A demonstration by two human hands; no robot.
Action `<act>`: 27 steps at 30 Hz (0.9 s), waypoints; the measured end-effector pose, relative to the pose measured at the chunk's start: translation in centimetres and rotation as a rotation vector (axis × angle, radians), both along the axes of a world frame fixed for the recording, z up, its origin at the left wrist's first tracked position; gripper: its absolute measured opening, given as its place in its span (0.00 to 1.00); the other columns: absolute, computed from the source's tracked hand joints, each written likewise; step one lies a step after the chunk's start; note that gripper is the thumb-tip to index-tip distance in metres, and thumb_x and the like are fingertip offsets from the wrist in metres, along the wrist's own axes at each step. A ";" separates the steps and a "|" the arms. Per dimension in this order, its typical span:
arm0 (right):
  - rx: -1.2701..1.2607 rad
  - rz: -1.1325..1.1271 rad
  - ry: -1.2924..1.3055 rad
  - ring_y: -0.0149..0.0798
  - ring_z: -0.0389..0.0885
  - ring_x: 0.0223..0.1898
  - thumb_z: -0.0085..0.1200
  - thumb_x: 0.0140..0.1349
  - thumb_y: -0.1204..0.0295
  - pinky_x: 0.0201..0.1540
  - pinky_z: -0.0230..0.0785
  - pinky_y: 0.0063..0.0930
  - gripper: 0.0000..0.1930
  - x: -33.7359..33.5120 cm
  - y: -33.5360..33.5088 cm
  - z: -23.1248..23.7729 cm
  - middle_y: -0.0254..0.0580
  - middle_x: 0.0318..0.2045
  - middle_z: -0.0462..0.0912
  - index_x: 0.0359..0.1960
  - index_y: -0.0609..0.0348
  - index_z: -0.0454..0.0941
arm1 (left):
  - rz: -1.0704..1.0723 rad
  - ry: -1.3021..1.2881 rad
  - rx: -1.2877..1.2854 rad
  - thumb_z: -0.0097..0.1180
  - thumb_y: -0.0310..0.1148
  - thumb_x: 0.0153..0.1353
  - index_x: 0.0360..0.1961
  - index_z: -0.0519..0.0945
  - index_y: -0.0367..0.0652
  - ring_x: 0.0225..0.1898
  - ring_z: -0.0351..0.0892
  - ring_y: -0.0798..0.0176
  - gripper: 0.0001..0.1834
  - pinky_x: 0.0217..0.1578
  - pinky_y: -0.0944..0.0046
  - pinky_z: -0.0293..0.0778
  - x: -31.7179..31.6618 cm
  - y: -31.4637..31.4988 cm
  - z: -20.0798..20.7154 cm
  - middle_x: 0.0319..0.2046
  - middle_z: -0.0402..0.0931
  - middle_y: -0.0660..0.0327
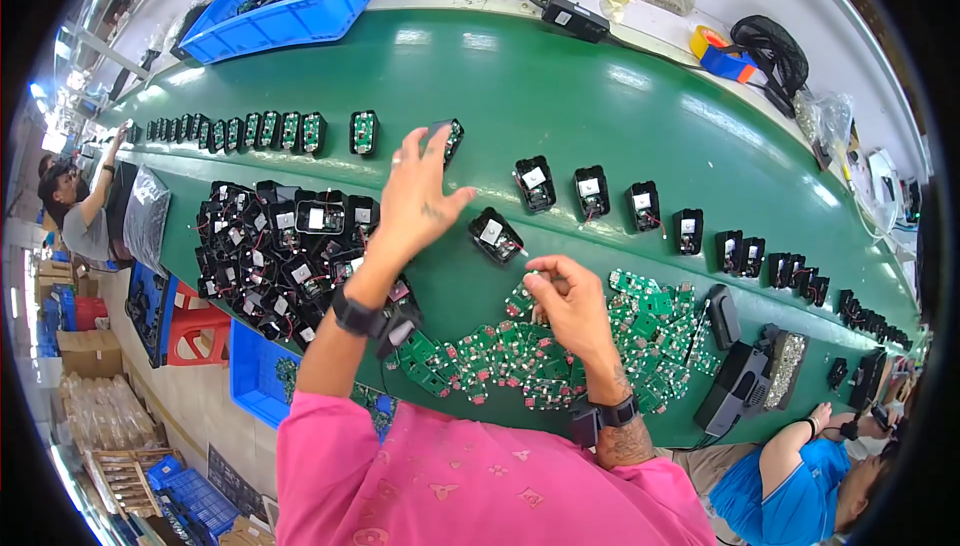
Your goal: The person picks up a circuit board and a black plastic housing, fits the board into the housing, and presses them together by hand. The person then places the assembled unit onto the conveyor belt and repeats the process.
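Note:
My left hand is raised over the green bench with its fingers spread. Its fingertips overlap a small black housing with a green board in it; I cannot tell whether they touch. In a pinch, my right hand seems to grip a small green circuit board at the edge of a pile of loose circuit boards. Between my hands lies an open black housing, tilted, with a white square part and thin wires inside. Another such housing stands just beyond it.
Board-filled housings line up at far left; housings with white parts run off right. A heap of black housings lies left. A blue bin stands at the back. A grey device is at right. Two people work at the bench's ends.

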State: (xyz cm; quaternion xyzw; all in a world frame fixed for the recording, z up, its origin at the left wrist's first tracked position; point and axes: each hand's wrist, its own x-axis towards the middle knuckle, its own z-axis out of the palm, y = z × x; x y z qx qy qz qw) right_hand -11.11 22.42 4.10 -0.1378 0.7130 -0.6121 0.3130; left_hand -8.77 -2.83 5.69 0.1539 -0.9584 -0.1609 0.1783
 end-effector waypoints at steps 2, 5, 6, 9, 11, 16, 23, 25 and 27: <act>0.040 0.085 0.209 0.19 0.75 0.23 0.59 0.65 0.74 0.25 0.67 0.17 0.08 0.1 -0.3 -0.8 0.28 0.25 0.79 0.44 0.65 0.81 | 0.068 -0.026 0.034 0.66 0.48 0.55 0.63 0.70 0.36 0.57 0.73 0.36 0.39 0.56 0.45 0.72 -2.2 -2.0 -0.1 0.57 0.71 0.40; 0.090 0.160 0.382 0.29 0.79 0.27 0.61 0.62 0.75 0.30 0.71 0.24 0.09 0.5 -0.6 -0.2 0.38 0.28 0.82 0.43 0.65 0.81 | 0.131 -0.183 0.094 0.66 0.46 0.56 0.64 0.71 0.41 0.56 0.75 0.40 0.37 0.55 0.47 0.73 -4.3 -4.3 -0.6 0.55 0.75 0.43; 0.083 0.207 0.515 0.34 0.81 0.28 0.61 0.61 0.75 0.33 0.73 0.27 0.10 0.7 -0.7 -0.3 0.43 0.30 0.82 0.42 0.65 0.81 | 0.136 -0.312 0.116 0.66 0.45 0.56 0.64 0.72 0.44 0.58 0.75 0.43 0.35 0.55 0.50 0.73 -4.5 -4.8 -0.7 0.54 0.77 0.46; 0.199 0.121 0.693 0.43 0.82 0.33 0.63 0.59 0.73 0.36 0.75 0.33 0.11 1.1 -0.3 -0.4 0.48 0.35 0.82 0.43 0.63 0.81 | 0.034 -0.172 0.149 0.67 0.36 0.55 0.57 0.77 0.45 0.49 0.79 0.43 0.27 0.49 0.50 0.76 -3.8 -4.8 -0.8 0.49 0.79 0.47; 0.291 -0.038 0.694 0.44 0.82 0.34 0.65 0.58 0.72 0.36 0.75 0.35 0.15 1.0 -0.1 0.3 0.47 0.37 0.82 0.46 0.64 0.80 | -0.150 0.143 0.403 0.67 0.25 0.52 0.55 0.78 0.44 0.43 0.83 0.47 0.26 0.41 0.54 0.78 -2.3 -3.1 -0.2 0.50 0.80 0.49; -0.088 -0.076 0.749 0.48 0.82 0.41 0.62 0.61 0.71 0.40 0.75 0.36 0.24 -1.0 -0.7 5.3 0.49 0.44 0.82 0.58 0.65 0.74 | -0.341 0.363 0.529 0.68 0.19 0.49 0.56 0.79 0.44 0.50 0.84 0.53 0.30 0.46 0.59 0.83 3.5 6.3 5.3 0.53 0.80 0.52; -0.411 -0.033 1.030 0.50 0.81 0.39 0.64 0.55 0.74 0.40 0.75 0.39 0.28 -0.9 -0.4 6.0 0.52 0.48 0.81 0.59 0.64 0.75 | -0.524 0.560 0.367 0.70 0.23 0.48 0.57 0.78 0.40 0.49 0.84 0.46 0.31 0.47 0.56 0.82 5.0 9.9 5.5 0.51 0.81 0.48; -0.449 -0.060 1.063 0.49 0.80 0.34 0.66 0.50 0.74 0.35 0.75 0.38 0.29 -0.7 -0.3 5.9 0.50 0.41 0.81 0.57 0.64 0.76 | -0.575 0.594 0.355 0.70 0.26 0.50 0.58 0.76 0.39 0.49 0.84 0.46 0.30 0.47 0.56 0.82 4.9 10.3 5.3 0.51 0.81 0.47; -0.451 -0.050 1.093 0.49 0.80 0.34 0.66 0.48 0.74 0.34 0.75 0.37 0.30 -0.6 -0.2 6.0 0.49 0.40 0.80 0.57 0.64 0.76 | -0.559 0.705 0.346 0.63 0.28 0.58 0.55 0.76 0.37 0.45 0.85 0.43 0.23 0.42 0.55 0.83 5.0 10.9 4.9 0.49 0.81 0.42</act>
